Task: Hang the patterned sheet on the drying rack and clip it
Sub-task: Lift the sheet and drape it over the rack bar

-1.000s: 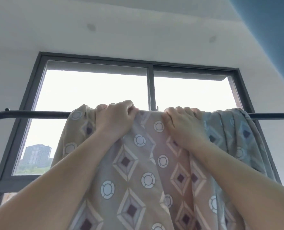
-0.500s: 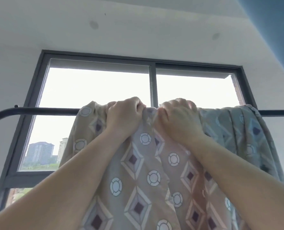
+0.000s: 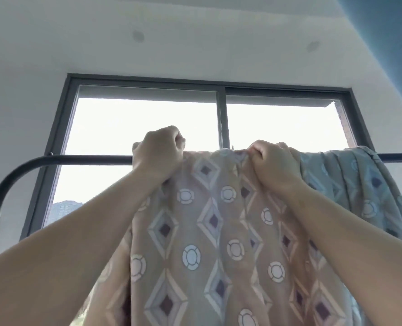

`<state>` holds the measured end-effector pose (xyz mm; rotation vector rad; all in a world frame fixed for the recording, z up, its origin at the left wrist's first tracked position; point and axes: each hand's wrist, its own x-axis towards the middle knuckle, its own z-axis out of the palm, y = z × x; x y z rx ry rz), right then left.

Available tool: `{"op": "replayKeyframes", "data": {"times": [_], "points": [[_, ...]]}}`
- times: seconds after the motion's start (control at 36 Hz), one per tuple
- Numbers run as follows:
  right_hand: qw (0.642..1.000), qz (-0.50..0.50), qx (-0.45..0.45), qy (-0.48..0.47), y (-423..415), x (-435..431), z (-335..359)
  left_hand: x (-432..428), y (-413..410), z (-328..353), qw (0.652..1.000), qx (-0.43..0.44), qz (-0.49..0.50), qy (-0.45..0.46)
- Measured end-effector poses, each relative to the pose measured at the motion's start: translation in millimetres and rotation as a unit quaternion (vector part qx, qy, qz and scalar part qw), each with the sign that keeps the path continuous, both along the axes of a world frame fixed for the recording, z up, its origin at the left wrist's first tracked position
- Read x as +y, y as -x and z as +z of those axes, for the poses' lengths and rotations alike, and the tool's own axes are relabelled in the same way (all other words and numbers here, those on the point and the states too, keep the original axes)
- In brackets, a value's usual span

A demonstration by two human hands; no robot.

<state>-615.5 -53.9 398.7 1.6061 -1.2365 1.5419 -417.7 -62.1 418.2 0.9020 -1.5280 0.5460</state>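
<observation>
Hanging over the horizontal bar of the drying rack [image 3: 89,159], the patterned sheet [image 3: 209,243] drapes down between both forearms. The left hand [image 3: 159,154] grips the sheet's top fold with curled fingers, slightly above bar level. The right hand [image 3: 274,161] pinches a bunched fold at bar level, fingers curled. The hands are apart, with a span of sheet between them. Right of the right hand, the sheet lies gathered in pleats over the bar. Pattern: diamonds and ringed circles on beige and blue-grey ground. A dark-framed window [image 3: 221,114] stands behind the rack.
</observation>
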Motion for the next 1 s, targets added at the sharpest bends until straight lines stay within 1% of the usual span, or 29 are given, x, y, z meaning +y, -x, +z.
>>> {"op": "replayKeyframes", "data": {"times": [0.06,0.08,0.17,0.22,0.28,0.31,0.33,0.44,0.56,0.64,0.81,0.89,0.94,1.0], "points": [[0.999,-0.03,-0.012,0.005,3,-1,-1,0,-9,2,1.0,0.018,-0.009,-0.015],[0.999,-0.034,-0.013,0.007,2,-3,-1,2,-8,2,1.0,0.012,-0.005,-0.017],[1.0,-0.012,0.011,0.016,-10,-6,-3,10,16,-3,0.999,-0.036,0.005,-0.018],[0.999,-0.002,0.043,0.02,-19,-4,-5,11,34,-5,0.996,-0.079,0.006,-0.05],[0.998,-0.006,0.06,0.02,-21,-2,-5,7,45,-6,0.988,-0.124,0.052,-0.078],[0.998,-0.01,0.062,0.02,-19,-2,-4,4,46,-7,0.986,-0.131,0.071,-0.077],[0.998,-0.015,0.061,0.018,-16,-1,-4,2,47,-7,0.987,-0.127,0.073,-0.063],[0.999,-0.019,0.043,0.01,-5,-1,-5,-1,50,-10,0.995,-0.092,0.033,0.005],[0.998,-0.055,0.031,0.011,-5,0,-1,-2,54,-6,0.996,-0.083,0.022,0.009],[0.996,-0.08,0.024,0.003,1,1,1,-2,46,2,0.999,-0.033,0.008,0.011],[0.987,-0.157,-0.028,-0.022,25,3,-1,-10,22,0,0.997,0.032,0.062,-0.019],[0.982,-0.181,-0.044,-0.034,19,3,2,-11,23,-4,0.998,0.049,0.043,-0.019],[0.987,-0.161,-0.014,-0.025,7,2,4,-11,26,-5,0.998,0.047,0.035,-0.007],[0.995,-0.097,0.036,-0.011,-5,-2,3,-11,26,-5,0.998,0.036,0.042,0.002]]}}
